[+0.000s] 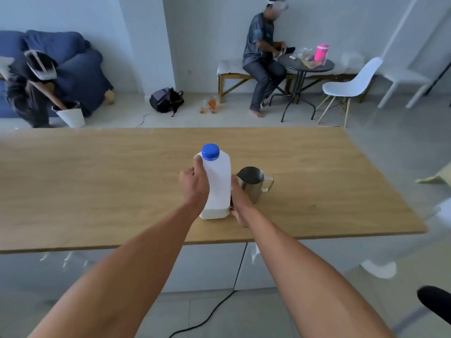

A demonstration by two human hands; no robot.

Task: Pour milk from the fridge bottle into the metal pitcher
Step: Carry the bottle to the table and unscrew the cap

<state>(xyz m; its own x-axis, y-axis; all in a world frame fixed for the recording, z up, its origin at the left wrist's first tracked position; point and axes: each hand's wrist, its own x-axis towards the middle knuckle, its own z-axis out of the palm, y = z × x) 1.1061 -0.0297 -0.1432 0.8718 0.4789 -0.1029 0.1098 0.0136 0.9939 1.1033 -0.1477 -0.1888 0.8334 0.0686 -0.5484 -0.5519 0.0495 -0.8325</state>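
A white milk bottle (218,184) with a blue cap (210,151) stands upright on the wooden table (97,186), cap on. My left hand (194,185) grips its left side, thumb near the shoulder. My right hand (238,202) wraps the bottle's lower right side, fingers partly hidden behind it. The metal pitcher (252,184) stands just right of the bottle, its handle pointing right, with its inside looking dark; it sits right behind my right hand.
The table's front edge (146,245) is close to me, with white cabinets and a black cable (207,318) on the floor below. Across the room, one person sits at a small round table (306,65); another bends by a blue sofa (80,67). A white chair (351,84) stands at the right.
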